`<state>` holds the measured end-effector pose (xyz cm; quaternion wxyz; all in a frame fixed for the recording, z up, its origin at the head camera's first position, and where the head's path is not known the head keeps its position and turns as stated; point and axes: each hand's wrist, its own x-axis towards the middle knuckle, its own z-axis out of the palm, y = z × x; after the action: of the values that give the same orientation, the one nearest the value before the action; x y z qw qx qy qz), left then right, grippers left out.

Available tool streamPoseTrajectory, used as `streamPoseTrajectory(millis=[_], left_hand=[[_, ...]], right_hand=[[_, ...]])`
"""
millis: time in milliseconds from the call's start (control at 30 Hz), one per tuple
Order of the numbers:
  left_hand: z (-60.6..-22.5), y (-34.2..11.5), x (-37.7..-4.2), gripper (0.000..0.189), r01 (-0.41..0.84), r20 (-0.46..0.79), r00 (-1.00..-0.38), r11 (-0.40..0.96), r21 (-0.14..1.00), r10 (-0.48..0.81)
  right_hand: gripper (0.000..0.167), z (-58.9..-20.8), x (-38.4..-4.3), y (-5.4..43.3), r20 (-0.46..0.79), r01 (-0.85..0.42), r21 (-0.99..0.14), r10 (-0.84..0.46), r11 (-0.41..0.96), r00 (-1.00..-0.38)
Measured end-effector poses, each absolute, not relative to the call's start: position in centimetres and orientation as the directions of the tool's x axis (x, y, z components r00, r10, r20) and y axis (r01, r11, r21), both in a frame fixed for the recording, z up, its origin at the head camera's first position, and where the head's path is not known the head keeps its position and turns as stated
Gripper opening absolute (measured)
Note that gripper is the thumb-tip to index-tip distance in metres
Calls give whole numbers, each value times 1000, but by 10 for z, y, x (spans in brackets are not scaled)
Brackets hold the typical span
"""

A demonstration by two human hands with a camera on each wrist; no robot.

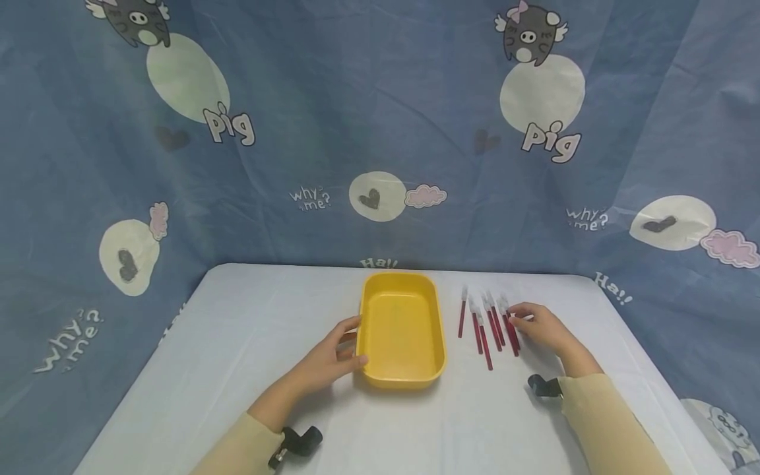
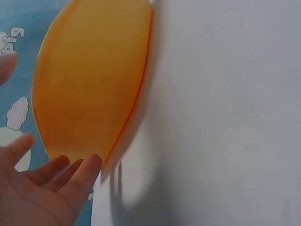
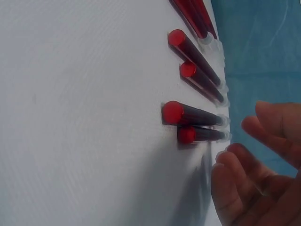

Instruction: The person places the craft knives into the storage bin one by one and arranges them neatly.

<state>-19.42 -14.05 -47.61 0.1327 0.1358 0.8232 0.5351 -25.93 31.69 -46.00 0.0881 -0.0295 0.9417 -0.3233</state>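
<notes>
A yellow rectangular tray lies on the white table, with no contents visible. My left hand touches its left side, fingers spread and loosely bent along the edge. The left wrist view shows fingertips against the tray's outer wall. To the right of the tray, several slim dark-red tubes with clear tops lie roughly side by side. Over the rightmost ones reaches my right hand. In the right wrist view its thumb and fingers stand apart, beside the clear ends of the tubes, and nothing is seen held.
The white table ends at a blue patterned cloth hanging behind and around it. A dark camera mount sits at the left wrist, another mount at the right.
</notes>
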Motion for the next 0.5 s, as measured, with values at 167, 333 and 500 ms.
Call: streamPoseTrajectory(millis=[167, 333, 500], left_hand=[[-478, -140, -191, 85, 60, -99, -918, 381, 923, 384], [-478, -136, -188, 89, 36, -133, -914, 402, 915, 384], [-478, -132, -187, 89, 24, -135, -919, 396, 918, 369]], right_hand=[[37, -462, -262, 317, -175, 36, -627, -95, 778, -980], [36, -466, -264, 318, -191, 61, -647, -84, 760, -978], [36, -472, -266, 321, -185, 72, -690, -79, 720, -980]])
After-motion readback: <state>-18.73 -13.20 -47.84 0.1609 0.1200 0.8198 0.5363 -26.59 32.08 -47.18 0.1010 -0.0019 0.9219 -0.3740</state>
